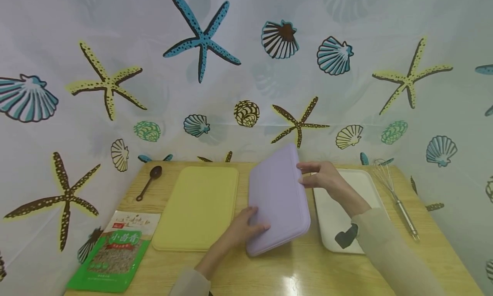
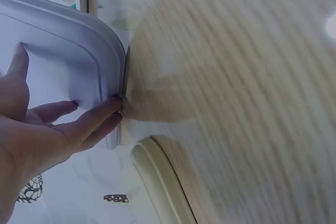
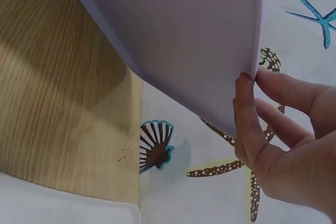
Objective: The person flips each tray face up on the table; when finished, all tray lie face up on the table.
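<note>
A light purple rectangular tray stands tilted in the middle of the table, its right side raised and its left side low near the tabletop. My right hand pinches the raised right rim between thumb and fingers, seen closely in the right wrist view at the tray's edge. The left hand has its fingers spread out against the tray's face near the lower left; in the left wrist view some fingertips touch the rim.
To the left lies a yellow tray, with a dark spoon and a green-and-white seasoning packet beyond it. A white tray and a whisk lie at the right. Patterned cloth surrounds the wooden table.
</note>
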`<state>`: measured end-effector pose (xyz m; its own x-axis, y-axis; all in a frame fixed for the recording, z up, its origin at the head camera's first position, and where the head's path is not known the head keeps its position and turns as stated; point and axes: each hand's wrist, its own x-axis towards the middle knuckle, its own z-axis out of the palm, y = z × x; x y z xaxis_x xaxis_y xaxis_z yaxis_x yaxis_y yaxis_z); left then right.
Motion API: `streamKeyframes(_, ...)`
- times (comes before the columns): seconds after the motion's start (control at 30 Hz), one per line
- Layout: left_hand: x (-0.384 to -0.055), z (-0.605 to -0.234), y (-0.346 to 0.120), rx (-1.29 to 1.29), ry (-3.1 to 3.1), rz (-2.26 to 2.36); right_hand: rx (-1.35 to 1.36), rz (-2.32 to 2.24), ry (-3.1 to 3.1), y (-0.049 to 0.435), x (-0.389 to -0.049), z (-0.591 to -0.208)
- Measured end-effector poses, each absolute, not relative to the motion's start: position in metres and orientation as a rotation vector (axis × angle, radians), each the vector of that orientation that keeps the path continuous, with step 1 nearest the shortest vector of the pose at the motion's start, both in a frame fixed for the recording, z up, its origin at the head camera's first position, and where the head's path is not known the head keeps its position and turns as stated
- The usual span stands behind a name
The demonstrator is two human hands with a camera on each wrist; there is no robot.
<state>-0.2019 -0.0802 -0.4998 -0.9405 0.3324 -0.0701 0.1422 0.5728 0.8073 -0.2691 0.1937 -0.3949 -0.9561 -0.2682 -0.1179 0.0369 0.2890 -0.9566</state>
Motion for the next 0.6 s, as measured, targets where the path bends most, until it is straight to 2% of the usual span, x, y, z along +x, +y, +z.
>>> streamKeyframes(0.33, -0.181, -0.495, -0.076, 0.52, 2.57, 1.357, -0.232, -1.741, 2.289, 0.186, -0.267, -0.386)
streamKeyframes(0.6, -0.171, -0.477, -0.064, 0.657, 2.562, 1.392, -0.24, -1.737, 2.305, 0.182, -0.265, -0.378)
